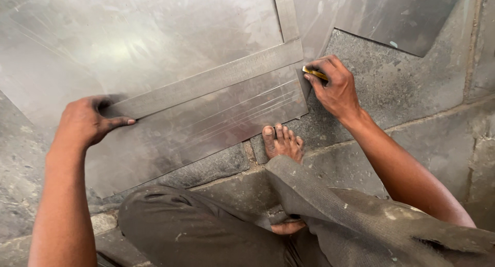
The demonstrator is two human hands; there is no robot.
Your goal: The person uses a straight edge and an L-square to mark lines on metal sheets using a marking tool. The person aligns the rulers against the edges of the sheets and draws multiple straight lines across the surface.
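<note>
On metal sheet: steel square, hands.

left hand pressed flat, right hand pinching
</note>
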